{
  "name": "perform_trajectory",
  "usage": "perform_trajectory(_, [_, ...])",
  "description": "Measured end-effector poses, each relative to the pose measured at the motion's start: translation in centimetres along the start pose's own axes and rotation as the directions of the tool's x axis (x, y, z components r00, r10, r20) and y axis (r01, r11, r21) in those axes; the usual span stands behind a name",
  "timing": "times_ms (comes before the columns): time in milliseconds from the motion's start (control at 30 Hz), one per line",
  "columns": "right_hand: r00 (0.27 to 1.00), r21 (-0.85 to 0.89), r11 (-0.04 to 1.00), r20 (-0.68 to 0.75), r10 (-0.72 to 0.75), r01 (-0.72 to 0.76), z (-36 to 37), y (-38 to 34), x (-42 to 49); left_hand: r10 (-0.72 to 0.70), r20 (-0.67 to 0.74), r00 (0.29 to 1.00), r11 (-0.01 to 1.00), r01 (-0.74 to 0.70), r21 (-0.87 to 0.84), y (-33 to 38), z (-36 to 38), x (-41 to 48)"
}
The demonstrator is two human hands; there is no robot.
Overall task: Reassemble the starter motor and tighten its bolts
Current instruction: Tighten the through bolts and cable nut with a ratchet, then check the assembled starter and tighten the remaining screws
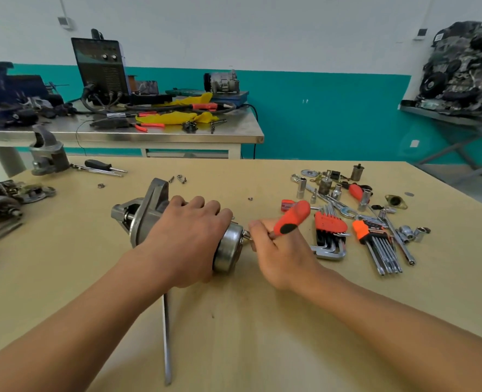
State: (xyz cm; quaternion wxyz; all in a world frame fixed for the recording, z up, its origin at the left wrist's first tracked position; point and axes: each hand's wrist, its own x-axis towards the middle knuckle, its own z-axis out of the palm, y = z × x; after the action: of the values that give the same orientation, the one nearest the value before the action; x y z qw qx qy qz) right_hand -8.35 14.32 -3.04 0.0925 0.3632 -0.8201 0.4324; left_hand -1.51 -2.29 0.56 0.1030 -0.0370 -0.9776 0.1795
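The starter motor point(149, 213) lies on its side on the worktop point(262, 321), looking assembled, left hand point(189, 236) wrapped round its body. Right hand point(279, 250) grips an orange-handled driver point(292, 216) at the end cap point(228, 247); tightening seems unfinished, loose screws point(179, 179) lying farther off

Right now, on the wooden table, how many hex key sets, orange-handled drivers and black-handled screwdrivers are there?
Hex key sets: 2
Orange-handled drivers: 2, one in the right hand
Black-handled screwdriver: 1
Total: 5
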Motion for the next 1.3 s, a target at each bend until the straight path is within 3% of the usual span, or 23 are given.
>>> perform_trajectory(200, [0.962,0.035,0.963,0.064,0.264,-0.266,0.0,-1.0,0.7,-0.021,-0.035,0.999,1.0,0.021,0.007,0.2,0.2,0.0])
perform_trajectory(300, [0.876,0.126,0.87,0.153,0.458,-0.477,-0.3,-1.4,1.1,-0.028,-0.065,0.997,1.0,0.028,0.009,0.4,0.3,0.0])
perform_trajectory(400, [0.79,0.202,0.773,0.301,0.535,-0.601,-0.9,-1.9,1.5,-0.025,-0.111,0.994,1.0,0.025,-0.002,0.4,0.7,-0.3])
perform_trajectory(500, [0.797,0.225,0.776,0.322,0.511,-0.589,-1.1,-2.0,1.5,0.022,-0.216,0.976,1.0,-0.021,0.006,0.2,1.4,-0.9])
perform_trajectory(567, [0.839,0.22,0.82,0.28,0.467,-0.529,-1.4,-1.7,1.8,0.068,-0.246,0.967,0.998,-0.07,0.002,-0.3,1.5,-1.0])
perform_trajectory(667, [0.902,0.349,0.84,0.04,0.43,-0.416,-2.5,-0.7,2.2,0.078,-0.218,0.973,0.991,-0.1,-0.093,-1.7,1.1,-0.6])
perform_trajectory(733, [0.867,0.591,0.735,-0.115,0.484,-0.332,-3.6,0.3,2.2,0.002,-0.215,0.977,0.977,-0.048,-0.209,-2.6,0.4,0.1])
perform_trajectory(800, [0.832,0.757,0.612,-0.174,0.526,-0.229,-4.4,1.0,1.9,-0.137,-0.227,0.964,0.926,0.043,-0.375,-3.6,-0.4,0.8])
perform_trajectory(900, [0.872,0.735,0.655,-0.194,0.45,-0.175,-4.0,1.7,1.5,-0.352,-0.269,0.897,0.766,0.111,-0.633,-5.1,-1.7,2.0])
perform_trajectory(1000, [0.907,0.663,0.72,-0.148,0.394,-0.205,-2.7,2.0,1.3,-0.532,-0.294,0.794,0.53,0.042,-0.847,-6.3,-3.5,2.9])
perform_trajectory(1067, [0.938,0.55,0.814,-0.147,0.314,-0.186,-1.9,2.2,1.3,-0.681,-0.207,0.702,0.254,-0.038,-0.966,-6.9,-4.9,3.5])
perform_trajectory(1100, [0.943,0.527,0.832,-0.155,0.295,-0.173,-1.7,2.3,1.3,-0.734,-0.09,0.673,0.033,-0.098,-0.995,-7.1,-5.5,3.7])
perform_trajectory(1167, [0.936,0.556,0.814,-0.17,0.309,-0.168,-1.7,2.4,1.6,-0.709,0.208,0.674,-0.407,-0.149,-0.901,-7.2,-5.9,3.7])
perform_trajectory(1200, [0.929,0.576,0.8,-0.177,0.326,-0.171,-1.9,2.5,1.8,-0.646,0.312,0.696,-0.544,-0.134,-0.828,-7.1,-5.8,3.5])
perform_trajectory(1233, [0.921,0.591,0.786,-0.176,0.347,-0.183,-2.0,2.6,1.9,-0.583,0.372,0.722,-0.623,-0.104,-0.775,-6.9,-5.5,3.1])
perform_trajectory(1300, [0.905,0.595,0.769,-0.158,0.395,-0.232,-2.3,2.9,2.1,-0.514,0.406,0.756,-0.683,-0.074,-0.727,-6.2,-4.6,2.3])
